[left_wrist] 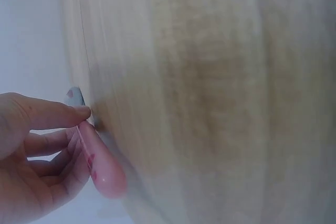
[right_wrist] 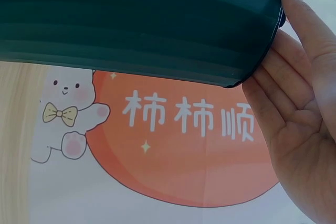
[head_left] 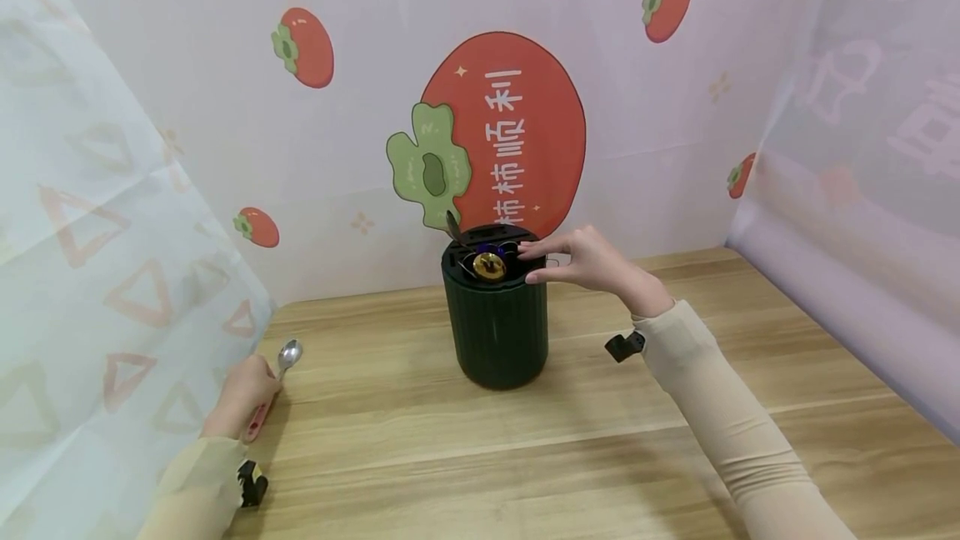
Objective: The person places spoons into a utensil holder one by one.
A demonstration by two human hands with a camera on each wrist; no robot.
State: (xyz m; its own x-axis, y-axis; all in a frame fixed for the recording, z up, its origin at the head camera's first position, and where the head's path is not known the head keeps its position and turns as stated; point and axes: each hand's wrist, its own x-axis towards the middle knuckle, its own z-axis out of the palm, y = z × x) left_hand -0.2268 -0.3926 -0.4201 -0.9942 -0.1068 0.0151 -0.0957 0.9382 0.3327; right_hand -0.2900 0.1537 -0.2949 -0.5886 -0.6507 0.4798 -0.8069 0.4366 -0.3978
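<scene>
Near the left side of the table, my left hand (head_left: pixel 246 390) pinches a spoon with a metal bowl (head_left: pixel 289 353) and a pink handle (left_wrist: pixel 104 169). Thumb and fingers meet on the handle, whose rounded end sticks out below them. At the centre back stands a dark green ribbed utensil holder (head_left: pixel 498 332), upright. My right hand (head_left: pixel 588 261) is at its top right rim, thumb toward the front and fairly straight fingers over the opening. In the right wrist view the fingertips (right_wrist: pixel 255 85) lie right at the rim. A round gold piece (head_left: pixel 489 267) shows inside the holder.
A dark spoon-shaped piece (head_left: pixel 453 226) juts up from the holder's left side. Behind the wooden table (head_left: pixel 390 457) hangs a white backdrop (head_left: pixel 360 140) printed with persimmons. Printed sheets also close off the left and right sides.
</scene>
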